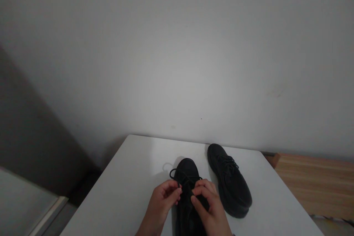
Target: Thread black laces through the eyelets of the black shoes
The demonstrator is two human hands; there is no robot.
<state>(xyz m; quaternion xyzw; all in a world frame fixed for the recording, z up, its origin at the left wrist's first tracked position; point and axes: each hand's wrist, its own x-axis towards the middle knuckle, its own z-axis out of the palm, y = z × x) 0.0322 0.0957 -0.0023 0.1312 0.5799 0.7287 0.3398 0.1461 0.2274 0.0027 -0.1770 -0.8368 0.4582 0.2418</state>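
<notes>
You have two black shoes on the white tabletop (pixel 132 177), and both your hands are on the nearer shoe (pixel 187 171), which lies right in front of you with its toe pointing toward the wall. Your left hand (pixel 163 201) has its fingers pressed together, pinching the black lace (pixel 173 171), one loop of which arcs out to the left. Your right hand (pixel 207 202) curls its fingers over the lacing, pinching there too. The second shoe (pixel 229 180) lies just beside, to the right, untouched.
</notes>
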